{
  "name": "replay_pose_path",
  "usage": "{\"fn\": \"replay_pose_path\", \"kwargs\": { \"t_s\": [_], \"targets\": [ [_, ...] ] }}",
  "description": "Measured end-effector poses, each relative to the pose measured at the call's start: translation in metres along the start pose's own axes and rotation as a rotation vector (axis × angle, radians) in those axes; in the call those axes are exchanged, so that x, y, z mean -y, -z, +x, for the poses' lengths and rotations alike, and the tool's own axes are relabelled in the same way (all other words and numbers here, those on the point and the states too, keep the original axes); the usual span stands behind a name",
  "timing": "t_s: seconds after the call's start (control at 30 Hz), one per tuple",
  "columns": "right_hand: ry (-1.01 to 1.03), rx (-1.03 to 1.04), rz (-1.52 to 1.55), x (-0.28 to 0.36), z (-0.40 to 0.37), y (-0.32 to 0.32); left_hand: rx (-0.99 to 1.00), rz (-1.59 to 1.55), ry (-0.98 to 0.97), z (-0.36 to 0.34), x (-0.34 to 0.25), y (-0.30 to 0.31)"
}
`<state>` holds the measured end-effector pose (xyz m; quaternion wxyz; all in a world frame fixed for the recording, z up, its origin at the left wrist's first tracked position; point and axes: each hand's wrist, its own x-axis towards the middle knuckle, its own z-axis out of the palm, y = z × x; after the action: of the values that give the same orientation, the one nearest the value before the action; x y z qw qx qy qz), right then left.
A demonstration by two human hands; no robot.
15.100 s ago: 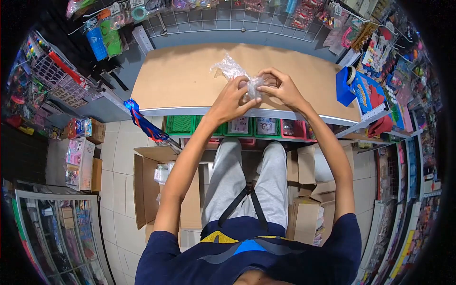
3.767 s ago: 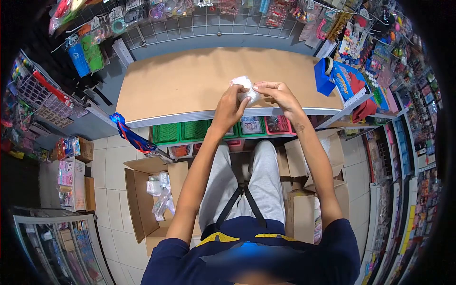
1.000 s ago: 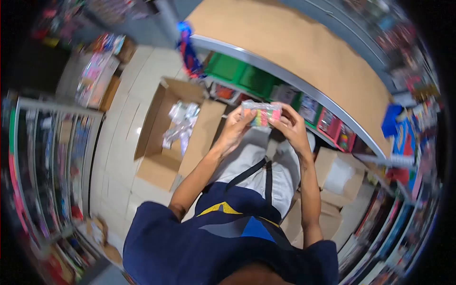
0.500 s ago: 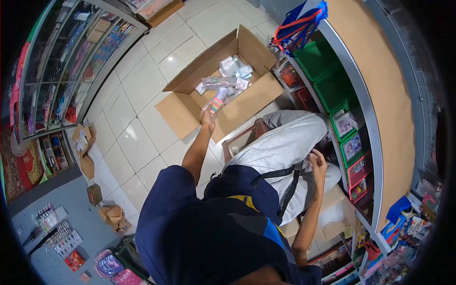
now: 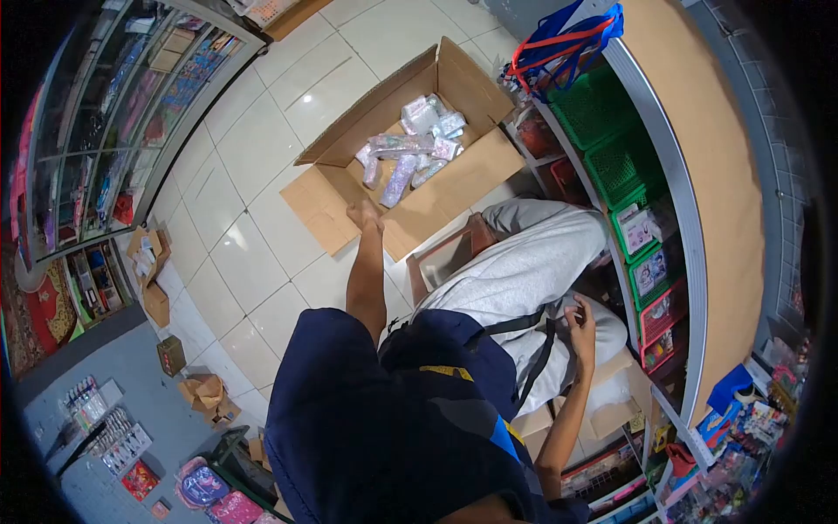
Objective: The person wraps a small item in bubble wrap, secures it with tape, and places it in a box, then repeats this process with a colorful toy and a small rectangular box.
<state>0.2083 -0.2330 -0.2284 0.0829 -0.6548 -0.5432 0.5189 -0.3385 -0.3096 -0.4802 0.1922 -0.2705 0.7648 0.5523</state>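
Observation:
My left hand (image 5: 367, 217) is at the near left corner of a large open cardboard box (image 5: 454, 203), overlapping the inside of its short wall beside the folded-out flap. Blur hides its fingers. Just beyond it, a sparkly purple plastic-wrapped packet (image 5: 399, 179) lies on the bottom of the box. Another long glittery packet (image 5: 401, 145) and several clear-wrapped bundles (image 5: 421, 114) are piled farther back. My right hand (image 5: 580, 327) rests by my knee over the grey trousers, fingers loosely bent and apart, holding nothing.
Shelving with green baskets (image 5: 611, 170) and a red basket (image 5: 656, 319) stands close on my right. A glass display cabinet (image 5: 131, 113) is at the left. Under my legs is a low brown stool (image 5: 445, 262). Another open carton (image 5: 611, 406) sits by my right forearm.
My left hand has let go of a packet with coloured stripes and drawn back toward the box's corner. A purple packet now lies in the box there. My right hand's fingers have lifted slightly.

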Motion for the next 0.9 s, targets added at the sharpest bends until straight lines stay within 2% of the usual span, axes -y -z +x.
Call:
{"fn": "replay_pose_path", "kwargs": {
  "t_s": [0.03, 0.13, 0.23, 0.3, 0.37, 0.43, 0.47, 0.53, 0.57, 0.7, 0.73, 0.9],
  "targets": [
    [0.002, -0.005, 0.024, -0.002, -0.002, 0.0, -0.042, 0.11, -0.014, 0.001, 0.011, 0.003],
    [0.008, -0.018, 0.093, -0.01, -0.005, 0.002, 0.064, 0.359, -0.385, 0.006, 0.042, 0.019],
    [-0.003, -0.04, 0.153, -0.016, -0.009, 0.002, 0.194, 0.752, -0.557, -0.017, 0.04, 0.033],
    [-0.018, -0.094, 0.189, -0.016, -0.013, 0.003, 0.388, 0.937, -0.549, -0.029, 0.035, 0.044],
    [0.085, -0.201, 0.192, -0.029, -0.016, 0.006, 0.614, 1.132, -0.478, -0.029, 0.033, 0.042],
    [0.156, -0.333, 0.154, -0.021, -0.021, 0.007, 0.677, 1.247, -0.451, 0.017, 0.064, 0.037],
    [0.15, -0.38, 0.172, -0.016, -0.025, 0.01, 0.668, 1.323, -0.56, 0.021, 0.062, 0.034],
    [0.174, -0.495, 0.086, -0.011, -0.037, 0.023, 0.509, 1.538, -0.743, -0.032, 0.026, 0.02],
    [0.2, -0.553, -0.023, -0.011, -0.043, 0.03, 0.54, 1.452, -0.839, -0.062, 0.005, 0.014],
    [0.153, -0.827, -0.013, -0.021, -0.069, 0.051, 0.674, 0.955, -1.241, -0.127, -0.015, -0.037],
    [0.144, -0.9, -0.086, -0.034, -0.073, 0.054, 0.735, 0.874, -1.327, -0.154, -0.022, -0.052],
    [0.034, -1.179, -0.026, -0.08, -0.103, 0.045, 1.074, 0.305, -1.659, -0.312, -0.062, -0.111]
  ]
}}
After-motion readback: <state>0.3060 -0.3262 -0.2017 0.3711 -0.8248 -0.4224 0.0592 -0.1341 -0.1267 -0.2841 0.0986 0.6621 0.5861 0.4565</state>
